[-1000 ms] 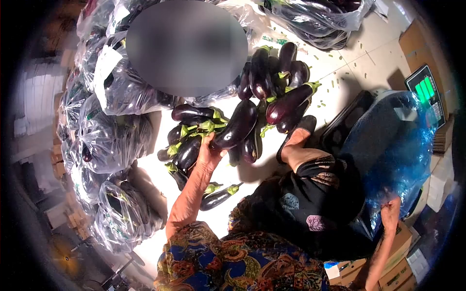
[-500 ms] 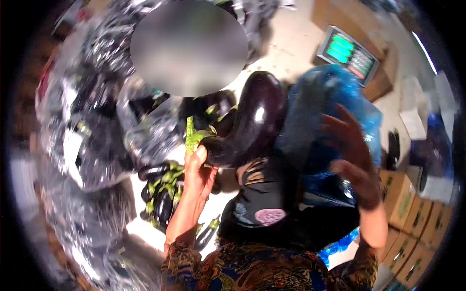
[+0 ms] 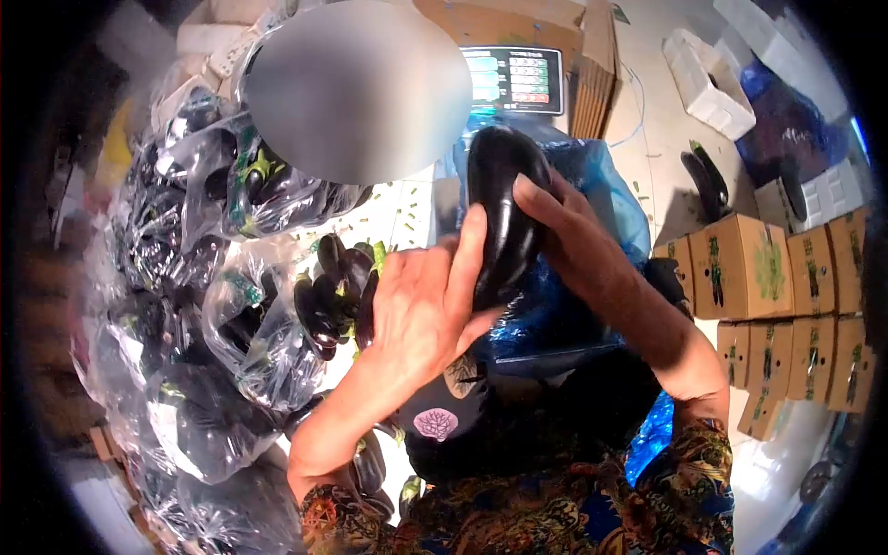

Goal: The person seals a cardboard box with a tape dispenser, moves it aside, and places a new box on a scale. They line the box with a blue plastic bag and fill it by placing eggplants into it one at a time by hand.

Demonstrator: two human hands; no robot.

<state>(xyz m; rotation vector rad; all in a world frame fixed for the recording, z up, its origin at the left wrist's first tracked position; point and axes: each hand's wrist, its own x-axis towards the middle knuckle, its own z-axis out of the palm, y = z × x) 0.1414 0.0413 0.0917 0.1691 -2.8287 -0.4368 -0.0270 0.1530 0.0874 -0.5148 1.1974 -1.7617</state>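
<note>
Eggplant (image 3: 499, 199) stood almost upright just above the middle of the view, dark and glossy, held between both hands. Left hand (image 3: 421, 319) came up from 7 o'clock and wrapped the lower end, its fingers (image 3: 467, 250) closed along the left side of the fruit. Right hand (image 3: 578, 236) reached in from 4 o'clock, fingers curled over the upper right side, so both grips were shut on the one eggplant. Directly behind it lay a blue plastic bag (image 3: 601, 199), crumpled and partly hidden by the hands. At 12 o'clock a scale display (image 3: 513, 79) showed lit digits. Loose eggplants (image 3: 328, 291) were heaped on the floor at 9 o'clock, just beside clear bags (image 3: 185, 277) packed with more. Cardboard boxes (image 3: 749, 268) were stacked at 3 o'clock, and a white foam box (image 3: 712, 83) sat at 1 o'clock, well apart.
</note>
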